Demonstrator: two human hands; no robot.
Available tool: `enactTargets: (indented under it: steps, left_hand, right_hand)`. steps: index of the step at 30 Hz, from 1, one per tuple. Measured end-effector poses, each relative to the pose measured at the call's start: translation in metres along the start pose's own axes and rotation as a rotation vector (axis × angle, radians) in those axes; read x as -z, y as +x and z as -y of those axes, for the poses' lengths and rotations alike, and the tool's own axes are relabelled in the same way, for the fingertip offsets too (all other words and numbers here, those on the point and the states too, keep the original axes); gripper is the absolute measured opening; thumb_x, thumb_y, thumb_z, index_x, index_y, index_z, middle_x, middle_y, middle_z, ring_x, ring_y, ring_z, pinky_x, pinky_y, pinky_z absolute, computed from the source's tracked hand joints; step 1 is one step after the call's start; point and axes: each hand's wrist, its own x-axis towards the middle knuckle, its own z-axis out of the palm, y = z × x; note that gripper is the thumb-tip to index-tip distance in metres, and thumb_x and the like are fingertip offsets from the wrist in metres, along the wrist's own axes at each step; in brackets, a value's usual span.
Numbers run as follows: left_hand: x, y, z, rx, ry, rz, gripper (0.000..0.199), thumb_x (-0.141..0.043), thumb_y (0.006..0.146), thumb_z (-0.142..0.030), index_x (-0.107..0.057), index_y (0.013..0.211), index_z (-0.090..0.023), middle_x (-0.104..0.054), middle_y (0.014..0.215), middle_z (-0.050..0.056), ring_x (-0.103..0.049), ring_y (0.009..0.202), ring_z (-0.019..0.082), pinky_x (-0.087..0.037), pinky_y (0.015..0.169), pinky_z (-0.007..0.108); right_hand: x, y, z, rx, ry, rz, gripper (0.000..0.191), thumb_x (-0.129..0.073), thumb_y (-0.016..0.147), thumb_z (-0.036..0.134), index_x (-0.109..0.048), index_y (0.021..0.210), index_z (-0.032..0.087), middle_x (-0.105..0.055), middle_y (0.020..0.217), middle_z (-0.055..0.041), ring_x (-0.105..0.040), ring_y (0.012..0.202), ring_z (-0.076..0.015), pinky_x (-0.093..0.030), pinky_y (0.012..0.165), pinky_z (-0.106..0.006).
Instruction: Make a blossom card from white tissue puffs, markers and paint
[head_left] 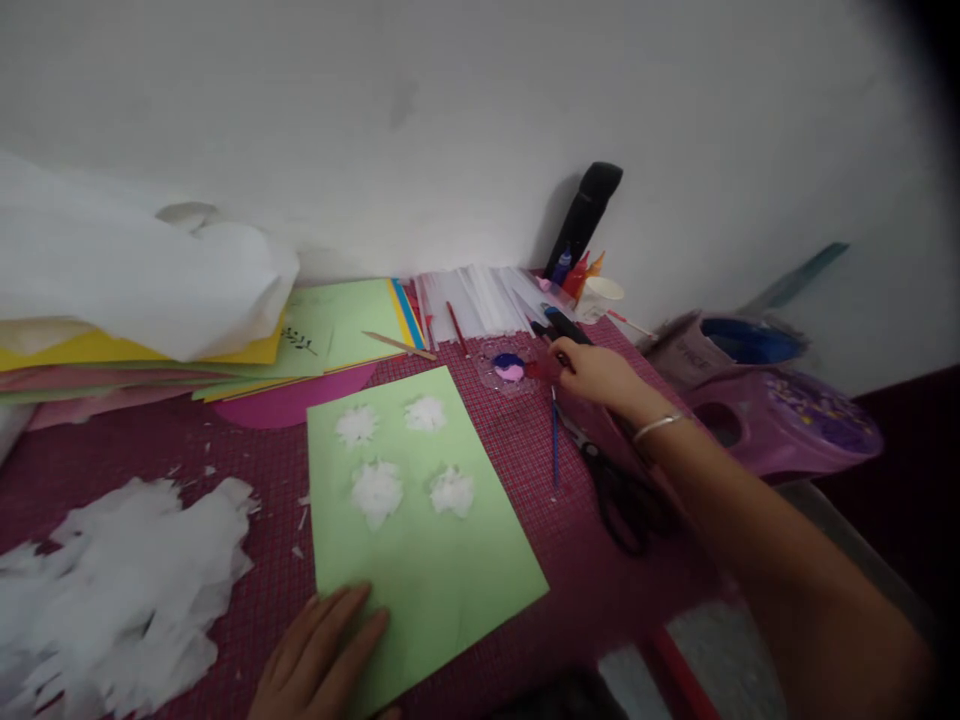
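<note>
A light green sheet [420,590] lies on the red checked cloth, with several white paper flowers [377,490] on its upper half. My left hand [322,655] rests with its fingers spread on the sheet's lower left edge. Out to the right, my right hand [592,372], with a bangle at the wrist, has its fingers curled; what they hold, if anything, is hidden. Close to it are a paint palette [510,370] with dark blue and pink paint, a blue brush [555,445] and black-handled scissors [626,500].
White torn paper [127,590] is piled at the left. Coloured sheets [345,320] and plastic strips [480,300] lie at the back. Paint bottles [577,275] and a paper cup [600,295] stand near the wall. A purple plastic item [780,430] sits beyond the right edge.
</note>
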Motion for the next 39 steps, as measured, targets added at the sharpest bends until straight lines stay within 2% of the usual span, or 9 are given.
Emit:
enactTargets:
  steps: [6,8,10,12,16,19,26,29,39]
  left_hand:
    - [0.027,0.026,0.002,0.019,-0.094,-0.008,0.051,-0.063,0.082,-0.052,-0.060,0.126,-0.026,-0.063,0.131,0.010,-0.062,0.113,0.029,-0.056,0.087,0.041]
    - [0.047,0.051,0.006,0.121,-0.138,0.027,0.038,-0.059,0.089,-0.043,-0.061,0.122,-0.025,-0.065,0.126,0.008,-0.063,0.109,0.025,-0.054,0.089,0.038]
    - [0.067,0.085,0.012,0.073,-0.207,-0.010,0.017,-0.052,0.094,-0.032,-0.066,0.099,-0.025,-0.070,0.110,0.004,-0.064,0.106,0.023,-0.045,0.102,0.045]
    - [0.078,0.120,0.019,0.056,-0.235,-0.090,0.022,-0.049,0.095,-0.024,-0.060,0.076,-0.022,-0.070,0.094,0.000,-0.065,0.091,0.018,-0.041,0.104,0.045]
    - [0.073,0.160,0.028,0.302,-0.381,-0.223,0.016,-0.044,0.098,-0.025,-0.058,0.094,-0.020,-0.065,0.092,0.003,-0.062,0.088,0.017,-0.049,0.083,0.034]
    - [0.059,0.159,0.025,0.385,-0.523,-0.182,0.017,-0.044,0.099,-0.028,-0.059,0.100,-0.019,-0.065,0.089,0.002,-0.061,0.081,0.014,-0.048,0.071,0.027]
    - [0.038,0.143,0.015,0.140,-0.364,0.035,0.024,-0.045,0.098,-0.032,-0.060,0.086,-0.018,-0.062,0.075,0.003,-0.059,0.069,0.018,-0.046,0.062,0.030]
    - [0.033,0.142,0.013,0.120,-0.271,0.021,0.025,-0.043,0.098,-0.028,-0.058,0.081,-0.018,-0.061,0.071,0.002,-0.059,0.066,0.018,-0.046,0.060,0.030]
    - [0.034,0.144,0.011,0.130,-0.258,-0.111,0.022,-0.048,0.097,-0.027,-0.059,0.079,-0.019,-0.063,0.069,0.001,-0.059,0.063,0.016,-0.046,0.059,0.029]
  right_hand:
    - [-0.001,-0.066,0.031,0.223,1.595,0.184,0.008,-0.059,0.078,0.031,-0.058,0.083,0.024,-0.054,0.059,0.0052,-0.053,0.054,-0.0122,-0.045,0.055,-0.027]
    - [-0.012,-0.084,0.057,0.259,1.910,0.213,0.020,-0.073,0.070,0.029,-0.057,0.082,0.027,-0.050,0.056,0.0086,-0.050,0.052,-0.0104,-0.045,0.054,-0.025]
    - [-0.021,-0.096,0.085,0.262,2.073,0.311,0.028,-0.079,0.068,0.026,-0.058,0.087,0.028,-0.055,0.061,0.0086,-0.054,0.056,-0.0093,-0.047,0.056,-0.023]
    - [-0.027,-0.100,0.109,0.241,2.110,0.415,0.027,-0.078,0.072,0.032,-0.060,0.092,0.027,-0.059,0.065,0.0078,-0.056,0.056,-0.0084,-0.047,0.055,-0.022]
    - [-0.036,-0.097,0.139,0.128,2.002,0.387,0.027,-0.068,0.084,0.046,-0.060,0.093,0.021,-0.063,0.061,0.0060,-0.056,0.048,-0.0067,-0.044,0.048,-0.019]
    - [-0.048,-0.095,0.146,0.135,1.895,0.313,0.029,-0.065,0.086,0.046,-0.059,0.094,0.020,-0.066,0.063,0.0043,-0.058,0.049,-0.0072,-0.044,0.048,-0.019]
    - [-0.069,-0.100,0.151,0.173,1.739,0.412,0.028,-0.064,0.087,0.046,-0.058,0.094,0.019,-0.065,0.063,0.0044,-0.059,0.050,-0.0075,-0.046,0.049,-0.020]
    - [-0.067,-0.101,0.149,0.189,1.738,0.397,0.029,-0.065,0.086,0.046,-0.059,0.096,0.020,-0.064,0.063,0.0051,-0.058,0.049,-0.0074,-0.046,0.049,-0.020]
    - [-0.049,-0.102,0.128,0.148,1.803,0.071,0.024,-0.053,0.096,0.042,-0.065,0.096,0.020,-0.060,0.060,0.0050,-0.053,0.049,-0.0064,-0.041,0.049,-0.019]
